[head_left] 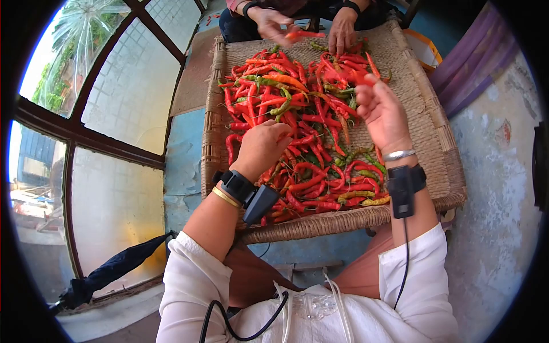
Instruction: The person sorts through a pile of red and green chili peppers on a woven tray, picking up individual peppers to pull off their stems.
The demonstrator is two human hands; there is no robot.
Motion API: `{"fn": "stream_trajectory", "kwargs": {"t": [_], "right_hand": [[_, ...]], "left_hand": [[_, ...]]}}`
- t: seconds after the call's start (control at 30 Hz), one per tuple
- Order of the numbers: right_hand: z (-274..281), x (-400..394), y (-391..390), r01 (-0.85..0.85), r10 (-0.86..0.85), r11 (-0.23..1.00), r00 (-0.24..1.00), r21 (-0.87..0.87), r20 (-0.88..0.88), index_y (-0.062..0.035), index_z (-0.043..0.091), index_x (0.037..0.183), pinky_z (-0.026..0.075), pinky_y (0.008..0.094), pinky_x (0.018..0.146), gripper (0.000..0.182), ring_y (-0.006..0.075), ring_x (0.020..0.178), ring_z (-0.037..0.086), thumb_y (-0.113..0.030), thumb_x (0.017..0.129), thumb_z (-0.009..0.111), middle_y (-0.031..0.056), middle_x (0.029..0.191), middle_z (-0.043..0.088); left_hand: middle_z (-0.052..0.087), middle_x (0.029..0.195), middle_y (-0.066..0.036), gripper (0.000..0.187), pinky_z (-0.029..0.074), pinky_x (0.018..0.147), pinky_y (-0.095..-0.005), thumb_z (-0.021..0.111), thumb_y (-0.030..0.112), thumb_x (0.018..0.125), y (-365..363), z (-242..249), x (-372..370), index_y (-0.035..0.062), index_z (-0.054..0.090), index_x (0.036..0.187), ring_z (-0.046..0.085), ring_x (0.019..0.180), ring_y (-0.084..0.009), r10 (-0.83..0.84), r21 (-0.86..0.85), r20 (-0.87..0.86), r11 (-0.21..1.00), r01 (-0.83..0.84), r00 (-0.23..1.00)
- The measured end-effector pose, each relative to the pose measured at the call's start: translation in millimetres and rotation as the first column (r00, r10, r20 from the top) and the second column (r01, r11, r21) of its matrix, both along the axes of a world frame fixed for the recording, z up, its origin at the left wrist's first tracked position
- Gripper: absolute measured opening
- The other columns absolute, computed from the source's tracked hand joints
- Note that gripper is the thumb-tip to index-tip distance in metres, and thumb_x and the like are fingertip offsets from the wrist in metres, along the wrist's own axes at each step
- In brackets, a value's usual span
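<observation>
A heap of chili peppers (311,183), mostly red with some green and orange ones, lies on a woven wicker tray (426,131). My left hand (262,147) is over the left side of the heap, its fingers curled down among the peppers; whatever it pinches is hidden. Raised at the right edge of the heap, my right hand (384,114) has a red chili pepper (368,80) between thumb and fingers, slightly blurred.
Across the tray, another person's hand (273,24) holds a red pepper, and their other hand (342,31) touches the heap. Windows (117,126) and a folded umbrella (114,268) are on the left. A purple curtain (472,63) hangs by the wall (492,166) at right.
</observation>
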State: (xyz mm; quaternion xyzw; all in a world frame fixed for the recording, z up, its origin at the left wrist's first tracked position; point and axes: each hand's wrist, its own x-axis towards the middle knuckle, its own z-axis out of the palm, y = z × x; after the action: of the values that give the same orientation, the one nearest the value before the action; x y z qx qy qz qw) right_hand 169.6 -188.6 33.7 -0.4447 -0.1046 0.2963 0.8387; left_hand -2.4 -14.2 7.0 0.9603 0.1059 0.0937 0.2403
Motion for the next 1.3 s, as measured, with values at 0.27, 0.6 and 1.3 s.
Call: {"fn": "stream_trajectory", "kwargs": {"t": [0.27, 0.6, 1.3], "right_hand": [[-26.2, -18.2, 8.7, -0.253, 0.328, 0.821, 0.943, -0.511, 0.06, -0.0017, 0.053, 0.105, 0.045, 0.0234, 0.052, 0.031, 0.0108, 0.065, 0.057, -0.021, 0.082, 0.055, 0.004, 0.079, 0.06], [-35.4, -40.8, 19.0, -0.228, 0.721, 0.507, 0.641, -0.831, 0.264, 0.0025, 0.051, 0.111, 0.043, 0.0214, 0.05, 0.033, 0.0073, 0.062, 0.054, -0.014, 0.082, 0.055, 0.0014, 0.076, 0.057], [-4.2, -12.9, 2.0, 0.056, -0.054, 0.968, 0.998, -0.244, 0.016, -0.0013, 0.045, 0.117, 0.04, 0.0177, 0.044, 0.041, 0.0058, 0.059, 0.055, -0.017, 0.081, 0.056, 0.0042, 0.079, 0.058]], "left_hand": [[0.056, 0.09, -0.013, 0.041, 0.046, 0.069, -0.0391, 0.061, 0.017, 0.072, -0.1, -23.5, -3.9, 0.0058, 0.052, 0.11, 0.056, 0.082, -0.0313, -0.069, 0.094, -0.117, 0.992, 0.081, 0.991], [0.057, 0.084, -0.01, 0.018, 0.047, 0.067, -0.0359, 0.062, 0.013, 0.071, -0.4, -15.8, -0.5, 0.0063, 0.062, 0.087, 0.057, 0.077, -0.0275, -0.154, 0.054, -0.139, 0.985, 0.162, 0.978], [0.059, 0.084, -0.01, 0.022, 0.046, 0.07, -0.0375, 0.06, 0.012, 0.07, -8.5, -28.6, -1.9, 0.0063, 0.062, 0.091, 0.057, 0.081, -0.0282, -0.244, 0.006, -0.101, 0.969, 0.246, 0.965]]}}
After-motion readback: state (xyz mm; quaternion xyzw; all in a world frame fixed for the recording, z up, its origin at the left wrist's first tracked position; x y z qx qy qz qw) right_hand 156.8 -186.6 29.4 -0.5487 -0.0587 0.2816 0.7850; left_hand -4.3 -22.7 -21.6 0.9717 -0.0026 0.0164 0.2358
